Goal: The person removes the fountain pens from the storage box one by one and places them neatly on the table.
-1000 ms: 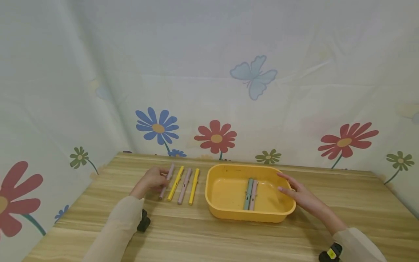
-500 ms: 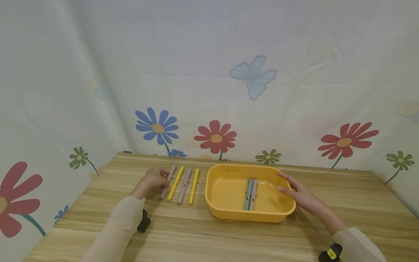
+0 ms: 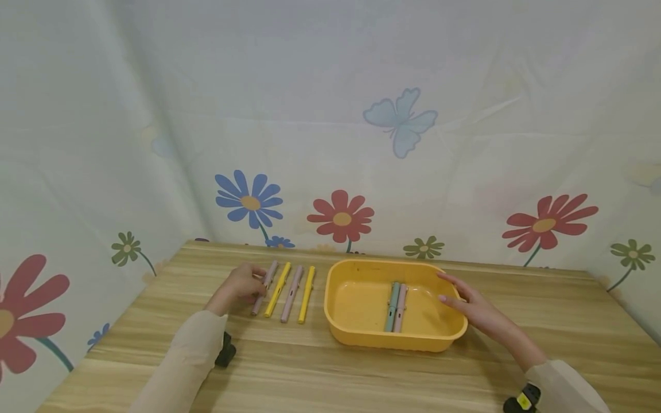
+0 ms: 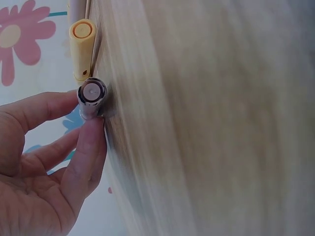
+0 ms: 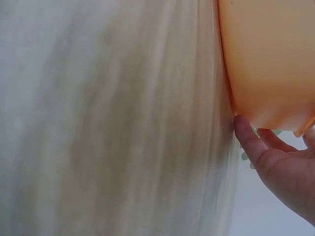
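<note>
In the head view, my left hand (image 3: 247,284) pinches the leftmost purple pen (image 3: 271,269) of a row on the table. The left wrist view shows its fingertips on both sides of that pen's barrel (image 4: 91,101), end-on to the camera. Right of it lie a yellow pen (image 3: 279,288), a second purple pen (image 3: 292,292) and another yellow pen (image 3: 307,293), roughly parallel. My right hand (image 3: 477,308) holds the right end of a yellow plastic tub (image 3: 356,338), some fingertips over its rim, others against the outer wall (image 5: 266,64). Inside lie a green pen (image 3: 392,304) and a pink pen (image 3: 400,307), side by side.
Everything stands on a wood-grain table (image 3: 310,378). A white curtain (image 3: 320,126) printed with flowers and a butterfly hangs behind it and along the left. The tub's left wall is close to the rightmost yellow pen.
The leftmost purple pen's far end has shifted slightly toward the person, with the left hand at it throughout. The right hand, the tub and the other pens stay in place.
</note>
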